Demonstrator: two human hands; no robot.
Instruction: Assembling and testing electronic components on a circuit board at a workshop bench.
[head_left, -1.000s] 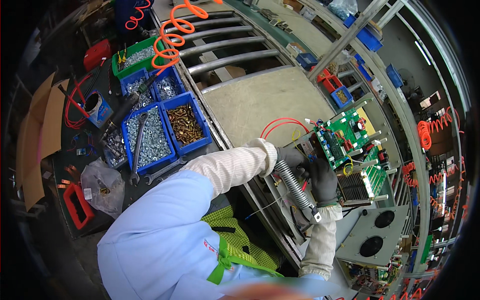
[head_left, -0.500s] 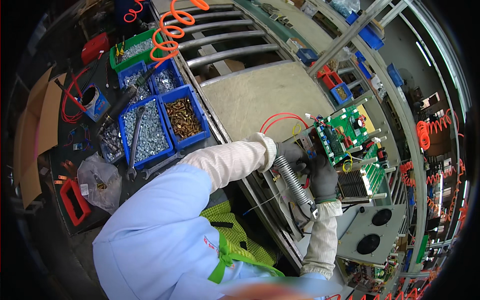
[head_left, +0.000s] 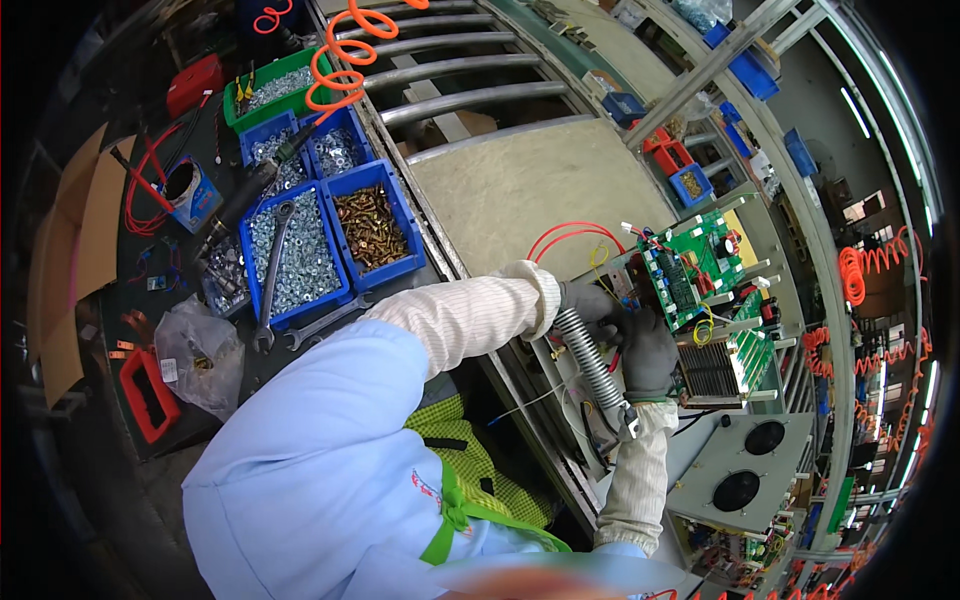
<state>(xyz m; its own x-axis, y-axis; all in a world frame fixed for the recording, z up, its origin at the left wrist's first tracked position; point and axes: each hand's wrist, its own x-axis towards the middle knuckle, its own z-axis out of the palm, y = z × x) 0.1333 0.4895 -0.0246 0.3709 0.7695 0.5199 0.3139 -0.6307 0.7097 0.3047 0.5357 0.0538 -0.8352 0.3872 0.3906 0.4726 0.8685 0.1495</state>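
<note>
Both my hands wear dark grey gloves with cream sleeve covers. My left hand (head_left: 590, 303) and my right hand (head_left: 648, 350) meet at the left edge of an electrical assembly with a green circuit board (head_left: 700, 265). Their fingers are bent close together by a small terminal area; whatever they pinch is hidden. Red wires (head_left: 575, 232) loop out behind my left hand, beside a thin yellow wire (head_left: 600, 255). A thick metal coil spring (head_left: 590, 360) runs slantwise just in front of my hands. Below the board, next to my right hand, sits a black finned heat sink (head_left: 712, 372).
At left, blue bins hold silver hardware (head_left: 295, 262) and brass-coloured bolts (head_left: 370, 228). A wrench (head_left: 275, 270) and a power screwdriver (head_left: 240, 205) lie across them. An orange coiled hose (head_left: 350, 75) hangs above. A grey panel with two black fans (head_left: 750, 465) stands at right.
The whole view has shifted slightly. My hands stay together at the same spot by the board, with only slight finger movement.
</note>
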